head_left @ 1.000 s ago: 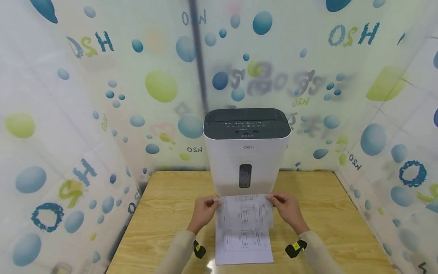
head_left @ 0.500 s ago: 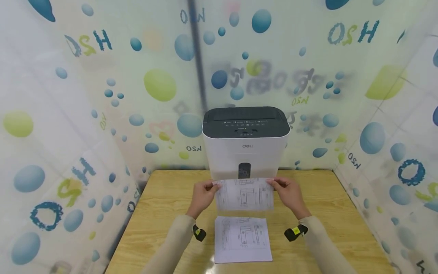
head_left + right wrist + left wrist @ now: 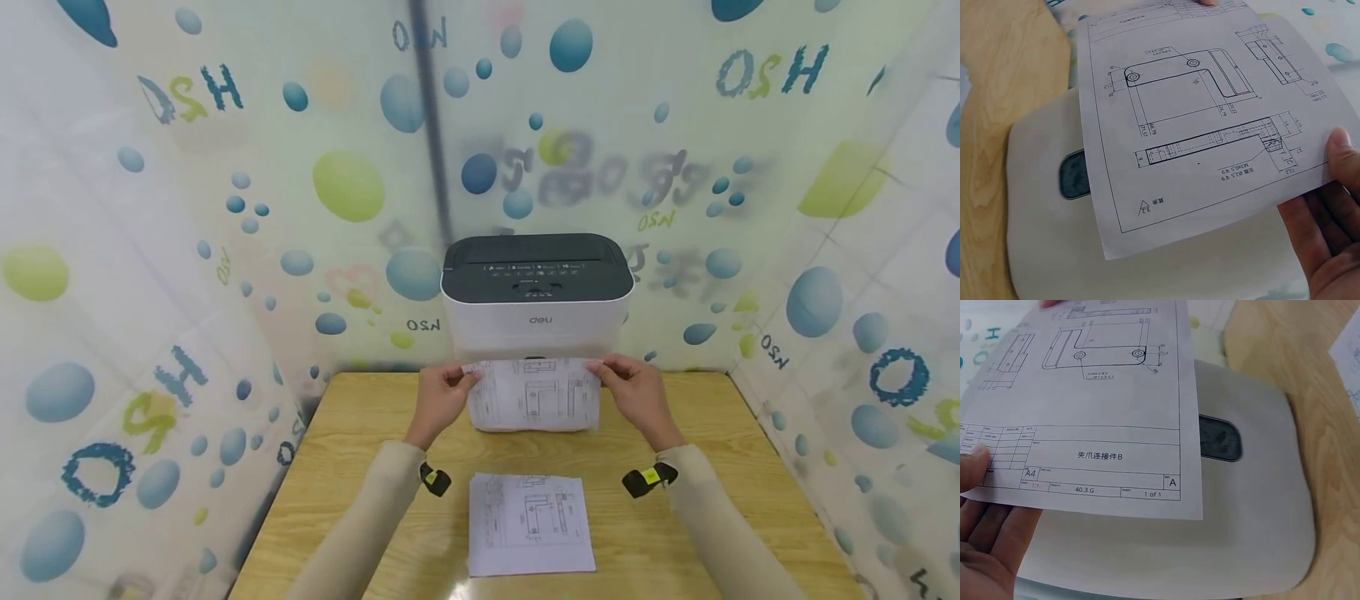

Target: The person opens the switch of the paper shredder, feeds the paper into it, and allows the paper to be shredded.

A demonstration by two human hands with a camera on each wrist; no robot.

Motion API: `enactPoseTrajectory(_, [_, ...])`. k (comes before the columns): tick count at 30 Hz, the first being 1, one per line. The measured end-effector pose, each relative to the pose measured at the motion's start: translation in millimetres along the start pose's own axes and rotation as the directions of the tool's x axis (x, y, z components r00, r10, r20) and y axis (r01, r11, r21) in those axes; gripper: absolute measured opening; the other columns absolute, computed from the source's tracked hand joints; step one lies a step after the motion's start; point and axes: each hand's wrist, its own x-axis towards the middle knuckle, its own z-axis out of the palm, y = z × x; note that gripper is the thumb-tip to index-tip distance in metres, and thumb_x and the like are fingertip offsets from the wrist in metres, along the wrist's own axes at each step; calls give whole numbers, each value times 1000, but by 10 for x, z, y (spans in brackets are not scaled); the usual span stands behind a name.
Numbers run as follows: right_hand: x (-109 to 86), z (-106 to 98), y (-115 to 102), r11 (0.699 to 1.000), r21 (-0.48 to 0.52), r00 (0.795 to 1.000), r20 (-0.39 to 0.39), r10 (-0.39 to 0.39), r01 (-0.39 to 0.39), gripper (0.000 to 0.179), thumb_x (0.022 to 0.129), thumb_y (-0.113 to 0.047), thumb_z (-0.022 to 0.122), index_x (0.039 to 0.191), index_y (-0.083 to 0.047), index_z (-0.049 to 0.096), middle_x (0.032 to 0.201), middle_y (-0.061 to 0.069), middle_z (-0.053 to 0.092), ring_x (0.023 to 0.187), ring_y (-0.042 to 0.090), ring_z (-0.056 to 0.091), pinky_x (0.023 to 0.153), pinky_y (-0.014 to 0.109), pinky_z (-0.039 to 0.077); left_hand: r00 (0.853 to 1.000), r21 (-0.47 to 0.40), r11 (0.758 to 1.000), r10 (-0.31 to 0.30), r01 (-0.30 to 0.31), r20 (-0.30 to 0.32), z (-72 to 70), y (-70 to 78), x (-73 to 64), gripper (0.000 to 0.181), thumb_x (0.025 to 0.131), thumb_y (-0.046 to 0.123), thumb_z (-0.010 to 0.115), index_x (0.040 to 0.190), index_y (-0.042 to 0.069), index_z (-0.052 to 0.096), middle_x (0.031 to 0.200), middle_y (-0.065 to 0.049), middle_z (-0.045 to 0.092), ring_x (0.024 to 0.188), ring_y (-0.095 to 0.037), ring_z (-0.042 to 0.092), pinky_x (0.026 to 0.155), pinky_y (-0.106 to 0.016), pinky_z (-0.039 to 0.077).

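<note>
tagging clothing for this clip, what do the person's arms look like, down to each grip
The left sleeve and right sleeve are plain, pale cream and long, ending near the wrists. The left wrist device and right wrist device are small and black, each with a yellow patch. The left grip and right grip are ungloved.

Held sheet and stack: thin, smooth, matt paper. Machine body appears to be smooth moulded plastic with a low sheen; top panel similar in look, window smooth, plastic-like. Desk wood-grained, smooth, glossy where light glares; sleeves matt cloth; wall covering smooth sheeting, cloth or plastic not distinguishable.
</note>
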Motion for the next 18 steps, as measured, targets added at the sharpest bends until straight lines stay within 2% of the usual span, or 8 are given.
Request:
enactPoseTrajectory(4, [89,-68,-95,1000,11,1000,-17,-24,24,27,97,-31,73,108,-7,79,100,14,77,81,7,67,72,18,55,1000,10,1000,21,-21,1,-31,110,99,21,92,11,75,72,4,73,63,-4,63,58,-14,52,52,-23,41])
enactPoseTrajectory(12, [260,-191,-296,998,56,999,-29,-36,38,32,96,-33,73,110,-6,78,106,17,76,82,5,70,72,17,57,998,11,998,63,-63,-2,-108,344,316,10,93,11,73,89,4,80,76,-10,75,61,-15,60,55,-24,48])
enactPoseTrajectory(18, [368,-293,-457,996,55,996,-55,-65,68,30,95,-33,74,108,-6,79,99,9,77,81,5,69,74,15,57,996,34,995,93,-92,-13,-153,523,422,13,95,13,72,86,6,78,62,-8,63,54,-16,49,48,-25,36])
